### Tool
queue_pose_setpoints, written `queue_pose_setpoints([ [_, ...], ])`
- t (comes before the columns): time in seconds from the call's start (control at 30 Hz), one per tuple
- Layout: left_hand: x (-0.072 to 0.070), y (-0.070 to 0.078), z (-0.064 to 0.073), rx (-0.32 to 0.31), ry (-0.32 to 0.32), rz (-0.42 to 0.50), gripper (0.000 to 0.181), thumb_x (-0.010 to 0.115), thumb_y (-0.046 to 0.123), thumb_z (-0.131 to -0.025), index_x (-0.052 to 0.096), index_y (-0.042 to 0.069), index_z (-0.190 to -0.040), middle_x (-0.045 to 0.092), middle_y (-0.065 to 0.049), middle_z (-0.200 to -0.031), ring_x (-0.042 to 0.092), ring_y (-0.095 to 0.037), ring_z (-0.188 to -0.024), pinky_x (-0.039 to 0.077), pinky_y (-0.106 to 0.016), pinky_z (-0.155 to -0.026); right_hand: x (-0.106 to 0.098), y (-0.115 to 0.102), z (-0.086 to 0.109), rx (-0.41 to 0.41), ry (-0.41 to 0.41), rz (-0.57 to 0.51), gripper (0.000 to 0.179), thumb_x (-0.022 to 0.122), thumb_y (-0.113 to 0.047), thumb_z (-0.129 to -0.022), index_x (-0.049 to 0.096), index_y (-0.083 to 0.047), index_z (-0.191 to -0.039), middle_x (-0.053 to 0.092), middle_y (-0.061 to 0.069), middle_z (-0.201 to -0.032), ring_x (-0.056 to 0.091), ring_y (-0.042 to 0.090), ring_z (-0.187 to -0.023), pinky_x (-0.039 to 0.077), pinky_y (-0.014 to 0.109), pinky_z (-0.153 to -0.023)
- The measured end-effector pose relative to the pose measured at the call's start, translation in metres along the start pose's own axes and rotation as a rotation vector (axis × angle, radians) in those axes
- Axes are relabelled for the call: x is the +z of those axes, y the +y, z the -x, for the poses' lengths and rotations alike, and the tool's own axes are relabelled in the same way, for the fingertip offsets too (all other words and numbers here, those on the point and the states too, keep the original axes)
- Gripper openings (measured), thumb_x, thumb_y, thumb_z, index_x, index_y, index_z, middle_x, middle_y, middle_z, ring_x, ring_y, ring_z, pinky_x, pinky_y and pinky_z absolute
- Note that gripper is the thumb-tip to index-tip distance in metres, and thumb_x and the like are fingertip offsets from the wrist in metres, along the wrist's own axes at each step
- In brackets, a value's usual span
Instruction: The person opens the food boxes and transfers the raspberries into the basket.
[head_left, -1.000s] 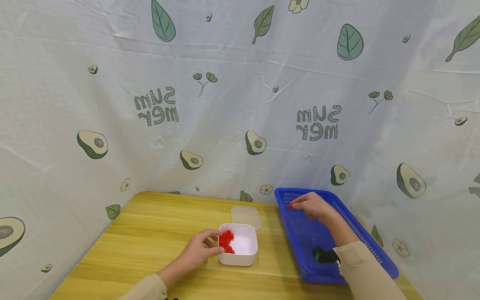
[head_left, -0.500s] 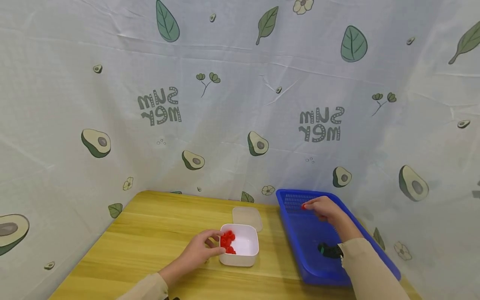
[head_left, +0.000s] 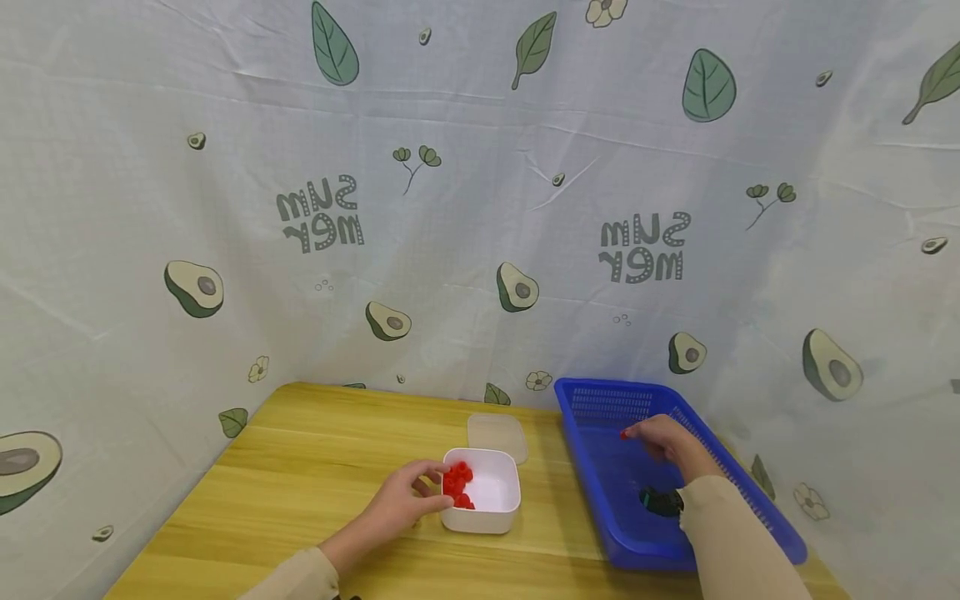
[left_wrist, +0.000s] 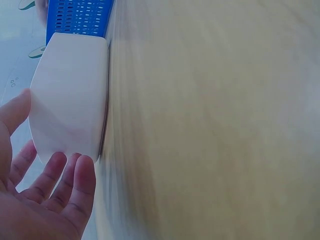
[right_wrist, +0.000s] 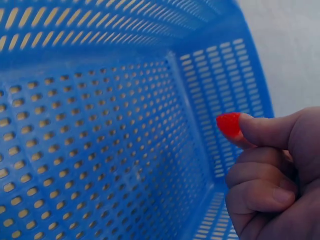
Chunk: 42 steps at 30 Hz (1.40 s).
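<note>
In the head view, a white square box [head_left: 480, 523] stands on the table with several red raspberries [head_left: 456, 482] along its left side. Relaxed fingers of my left hand [head_left: 411, 492] rest at that side of the box, thumb toward the front; the left wrist view shows the fingertips at the box's white wall [left_wrist: 70, 95]. My right hand [head_left: 669, 440] is over the blue basket [head_left: 592, 496], pinching one red raspberry [right_wrist: 229, 125] between thumb and index finger. The right wrist view shows its other fingers curled under, above the perforated basket floor [right_wrist: 100, 145].
A translucent flat lid [head_left: 497, 433] lies on the wooden table [head_left: 360, 417] behind the box. The basket's raised walls stand around the right hand. A black wrist camera [head_left: 660, 502] hangs under the right forearm. A printed curtain [head_left: 450, 250] hangs behind the table.
My right hand has moved right and nearer within the basket's outline, with the raspberry still pinched. My left hand stays at the box.
</note>
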<state>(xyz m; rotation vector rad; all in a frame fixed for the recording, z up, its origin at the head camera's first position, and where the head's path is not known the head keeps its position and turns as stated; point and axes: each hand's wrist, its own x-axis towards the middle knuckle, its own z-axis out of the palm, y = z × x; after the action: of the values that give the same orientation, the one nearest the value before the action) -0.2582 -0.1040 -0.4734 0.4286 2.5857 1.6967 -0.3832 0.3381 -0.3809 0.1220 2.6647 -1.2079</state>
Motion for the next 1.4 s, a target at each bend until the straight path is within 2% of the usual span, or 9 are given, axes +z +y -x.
queue_pose_setpoints([
  [0.07, 0.000, 0.001, 0.000, -0.002, -0.003, 0.004, 0.049, 0.079, 0.028, -0.088, 0.063, 0.009, -0.129, 0.062, -0.008, -0.115, 0.058, -0.023, -0.096, 0.054, -0.031, -0.067, -0.001, 0.004, 0.000, 0.019, 0.006, 0.023, 0.044, 0.057, -0.013, -0.098, 0.040, -0.016, -0.058, 0.031, -0.007, -0.048, 0.028, 0.007, -0.046, 0.028, 0.024, -0.047],
  [0.17, 0.001, 0.001, 0.000, -0.009, -0.005, 0.008, 0.049, 0.080, 0.029, -0.087, 0.062, 0.009, -0.129, 0.062, -0.008, -0.116, 0.058, -0.024, -0.097, 0.054, -0.032, -0.068, -0.001, 0.011, -0.001, 0.042, 0.015, 0.038, 0.047, 0.056, -0.013, -0.098, 0.036, -0.017, -0.057, 0.031, -0.007, -0.049, 0.028, 0.007, -0.046, 0.027, 0.024, -0.046],
  [0.37, 0.001, 0.001, 0.000, -0.013, -0.003, 0.008, 0.049, 0.080, 0.030, -0.087, 0.063, 0.011, -0.129, 0.061, -0.008, -0.117, 0.058, -0.023, -0.097, 0.054, -0.032, -0.068, -0.004, 0.021, -0.003, 0.064, 0.036, 0.059, 0.042, 0.058, -0.012, -0.096, 0.040, -0.013, -0.058, 0.033, -0.005, -0.049, 0.030, 0.009, -0.046, 0.028, 0.024, -0.046],
  [0.63, 0.002, 0.002, 0.001, -0.022, -0.001, 0.014, 0.050, 0.080, 0.029, -0.087, 0.062, 0.010, -0.130, 0.061, -0.008, -0.116, 0.057, -0.023, -0.096, 0.054, -0.032, -0.068, -0.002, 0.014, 0.006, 0.034, 0.036, 0.072, 0.045, 0.060, -0.015, -0.096, 0.037, -0.015, -0.058, 0.031, -0.007, -0.047, 0.028, 0.008, -0.045, 0.028, 0.023, -0.044],
  [0.8, 0.002, 0.003, 0.002, -0.027, 0.001, 0.018, 0.050, 0.080, 0.029, -0.087, 0.062, 0.010, -0.130, 0.061, -0.008, -0.116, 0.057, -0.023, -0.097, 0.054, -0.033, -0.067, 0.000, 0.004, 0.008, 0.012, 0.048, 0.055, 0.031, 0.061, -0.015, -0.095, 0.044, -0.011, -0.069, 0.029, -0.007, -0.049, 0.028, 0.009, -0.045, 0.030, 0.025, -0.045],
  [0.9, 0.002, 0.004, 0.002, -0.026, 0.000, 0.016, 0.050, 0.080, 0.029, -0.087, 0.062, 0.010, -0.130, 0.061, -0.008, -0.116, 0.057, -0.023, -0.097, 0.054, -0.033, -0.067, 0.002, -0.003, 0.009, -0.029, 0.046, 0.049, 0.020, 0.062, -0.016, -0.095, 0.062, 0.000, -0.083, 0.028, -0.007, -0.049, 0.028, 0.009, -0.044, 0.031, 0.027, -0.046],
  [0.97, 0.002, 0.004, 0.002, -0.026, -0.001, 0.012, 0.050, 0.080, 0.029, -0.088, 0.062, 0.010, -0.130, 0.062, -0.008, -0.116, 0.057, -0.023, -0.097, 0.054, -0.032, -0.067, 0.005, -0.007, 0.009, -0.058, 0.043, 0.051, 0.028, 0.063, -0.018, -0.096, 0.069, 0.009, -0.103, 0.028, -0.007, -0.049, 0.028, 0.008, -0.043, 0.033, 0.027, -0.046],
  [1.07, 0.002, 0.005, 0.002, -0.025, 0.001, 0.007, 0.049, 0.079, 0.029, -0.088, 0.062, 0.010, -0.130, 0.061, -0.008, -0.116, 0.058, -0.023, -0.097, 0.054, -0.032, -0.068, 0.010, -0.015, 0.011, -0.114, 0.016, 0.057, 0.043, 0.063, -0.020, -0.096, 0.063, 0.013, -0.124, 0.028, -0.007, -0.048, 0.027, 0.008, -0.040, 0.033, 0.027, -0.043],
  [1.4, 0.002, 0.008, 0.003, -0.032, 0.003, 0.008, 0.050, 0.079, 0.027, -0.088, 0.062, 0.009, -0.131, 0.061, -0.009, -0.116, 0.057, -0.023, -0.096, 0.054, -0.032, -0.066, 0.026, -0.045, 0.020, -0.188, -0.065, 0.021, 0.045, 0.065, -0.026, -0.098, 0.064, 0.007, -0.128, 0.029, -0.007, -0.051, 0.024, 0.008, -0.043, 0.026, 0.025, -0.044],
])
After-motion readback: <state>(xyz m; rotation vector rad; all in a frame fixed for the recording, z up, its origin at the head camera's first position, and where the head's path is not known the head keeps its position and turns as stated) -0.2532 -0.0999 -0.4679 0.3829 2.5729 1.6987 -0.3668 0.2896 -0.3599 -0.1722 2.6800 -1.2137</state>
